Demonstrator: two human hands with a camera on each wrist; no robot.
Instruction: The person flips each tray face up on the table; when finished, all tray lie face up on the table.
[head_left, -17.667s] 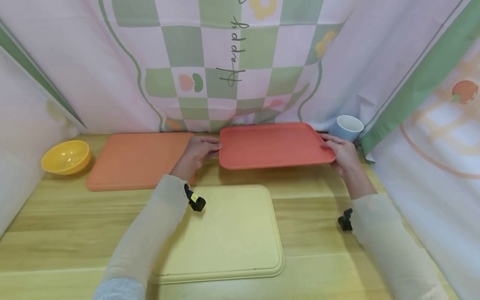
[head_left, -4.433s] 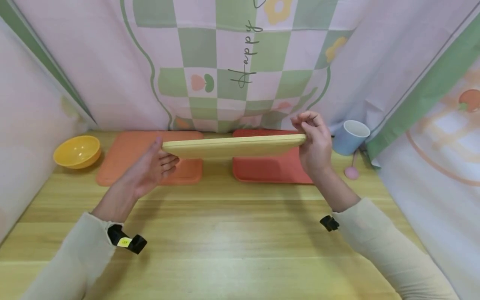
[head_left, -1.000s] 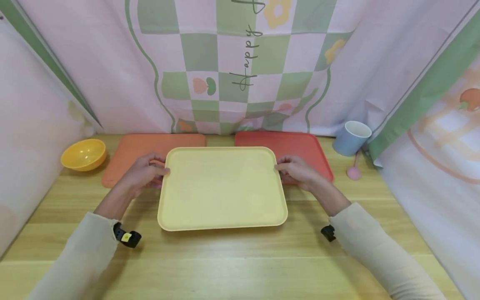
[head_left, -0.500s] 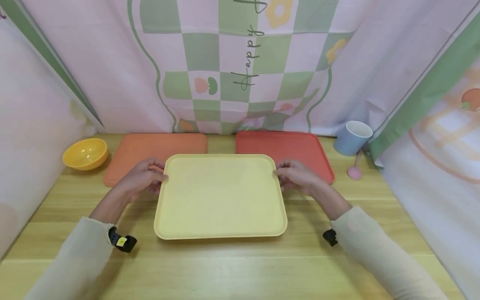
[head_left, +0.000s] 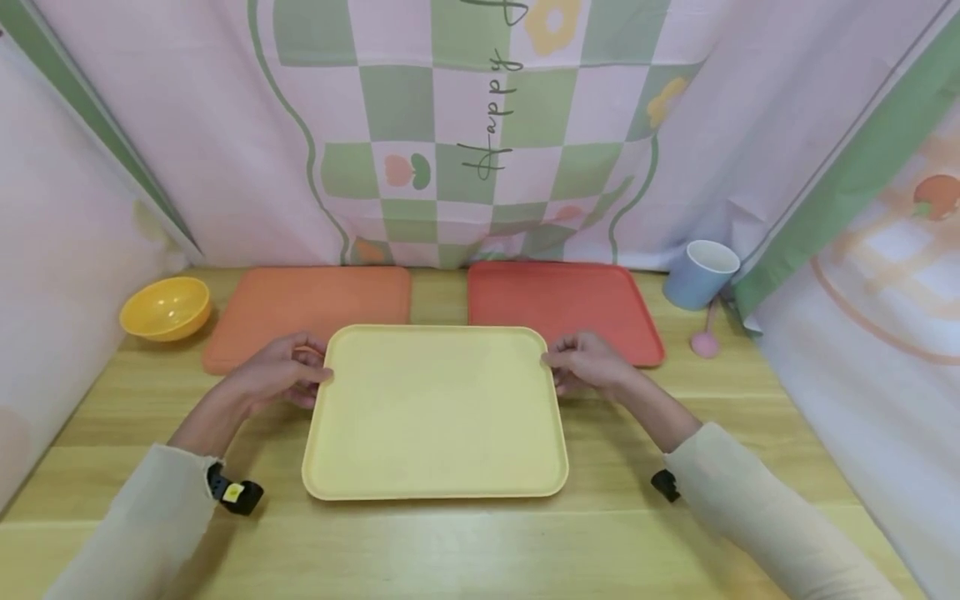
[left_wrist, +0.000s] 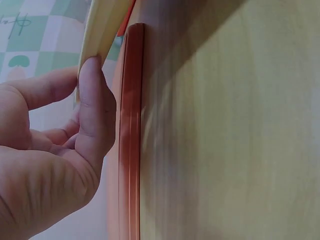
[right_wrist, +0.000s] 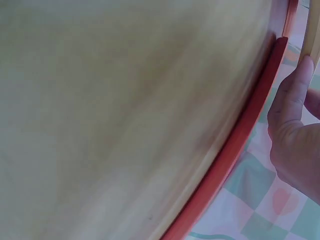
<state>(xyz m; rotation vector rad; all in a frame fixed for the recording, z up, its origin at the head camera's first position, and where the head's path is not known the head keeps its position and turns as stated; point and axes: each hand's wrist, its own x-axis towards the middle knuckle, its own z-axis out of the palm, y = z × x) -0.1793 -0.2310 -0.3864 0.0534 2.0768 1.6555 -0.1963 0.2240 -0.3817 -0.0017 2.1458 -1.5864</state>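
Observation:
A pale yellow tray [head_left: 438, 417] is held above the table in the head view, its flat inner face up and its rim all round. At its left edge my left hand [head_left: 281, 371] pinches the rim, thumb on top and fingers below. My right hand [head_left: 588, 364] pinches the opposite edge the same way. In the left wrist view, the tray edge [left_wrist: 102, 30] sits between thumb and fingers of the left hand [left_wrist: 60, 130]. The right wrist view has only a strip of the tray [right_wrist: 312, 35] at the fingertips of the right hand [right_wrist: 297, 125].
Behind the yellow tray, an orange tray [head_left: 322, 296] lies upside down at left and a red tray [head_left: 555, 304] lies at right. A yellow bowl [head_left: 167, 310] stands far left. A blue cup [head_left: 697, 279] and a pink spoon-like item [head_left: 705, 342] are at right, near the curtain [head_left: 465, 125].
Long before, both hands held the red tray while the yellow one lay face down. Later the yellow tray was lifted and tilted; now it is face up, moving lower and nearer.

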